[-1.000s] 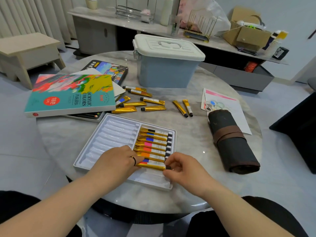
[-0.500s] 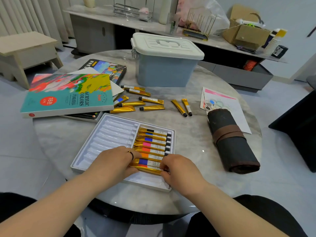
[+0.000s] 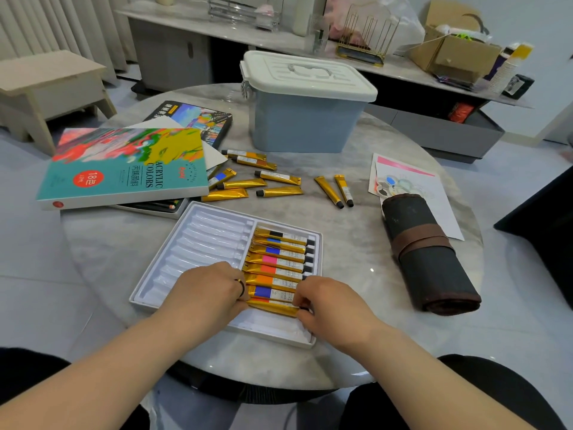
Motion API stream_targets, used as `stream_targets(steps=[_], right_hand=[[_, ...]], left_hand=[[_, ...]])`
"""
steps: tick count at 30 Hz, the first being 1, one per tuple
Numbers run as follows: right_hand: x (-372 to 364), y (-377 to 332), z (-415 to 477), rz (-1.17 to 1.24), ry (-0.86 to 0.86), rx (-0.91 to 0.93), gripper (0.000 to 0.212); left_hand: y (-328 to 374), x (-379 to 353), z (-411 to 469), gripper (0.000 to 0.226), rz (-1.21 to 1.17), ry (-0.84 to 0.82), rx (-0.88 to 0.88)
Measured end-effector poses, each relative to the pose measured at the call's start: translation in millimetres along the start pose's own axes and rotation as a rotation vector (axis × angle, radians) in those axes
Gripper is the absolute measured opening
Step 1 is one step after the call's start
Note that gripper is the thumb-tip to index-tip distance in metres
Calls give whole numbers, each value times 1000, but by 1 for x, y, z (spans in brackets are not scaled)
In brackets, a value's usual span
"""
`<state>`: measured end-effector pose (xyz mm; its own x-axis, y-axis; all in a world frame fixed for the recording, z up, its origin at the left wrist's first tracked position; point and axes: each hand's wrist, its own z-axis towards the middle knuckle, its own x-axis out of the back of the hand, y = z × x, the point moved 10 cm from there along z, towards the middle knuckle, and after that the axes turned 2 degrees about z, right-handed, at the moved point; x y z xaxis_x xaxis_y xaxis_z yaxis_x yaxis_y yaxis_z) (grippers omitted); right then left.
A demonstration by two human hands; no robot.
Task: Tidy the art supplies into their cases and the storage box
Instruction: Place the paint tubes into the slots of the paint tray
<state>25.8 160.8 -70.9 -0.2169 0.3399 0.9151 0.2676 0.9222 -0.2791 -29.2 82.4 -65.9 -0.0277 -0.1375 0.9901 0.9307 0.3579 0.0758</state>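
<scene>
A white plastic paint tray lies on the round marble table. Its right half holds several gold paint tubes side by side. My left hand and my right hand pinch the two ends of the nearest gold tube, which lies at the tray's near slots. Several loose gold tubes are scattered beyond the tray. The acrylic colours box lid lies at the left. A blue storage box with a shut white lid stands at the back.
A rolled dark brush case lies at the right, over a sheet with paint swatches. A pencil tin and a tray of pencils lie under the lid at the left. A wooden stool stands beyond the table.
Both hands have carried the gold tube a little nearer me and lower into the tray's near slots, below the blue-labelled tube. The head has leaned closer to the table.
</scene>
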Motion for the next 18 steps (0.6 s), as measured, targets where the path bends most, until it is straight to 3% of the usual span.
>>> stream_targets(steps=[3, 6, 12, 18], right_hand=[[-1, -1, 1, 15, 7, -6, 22], [0, 2, 3, 56, 17, -32, 22], [-2, 6, 6, 99, -2, -93, 22], [-8, 7, 8, 105, -43, -138, 24]], left_hand=[[1, 3, 3, 35, -88, 19, -2], [-16, 1, 5, 15, -252, 21, 174], [-39, -21, 1, 20, -709, -130, 342], [-30, -16, 3, 30, -464, -191, 264]])
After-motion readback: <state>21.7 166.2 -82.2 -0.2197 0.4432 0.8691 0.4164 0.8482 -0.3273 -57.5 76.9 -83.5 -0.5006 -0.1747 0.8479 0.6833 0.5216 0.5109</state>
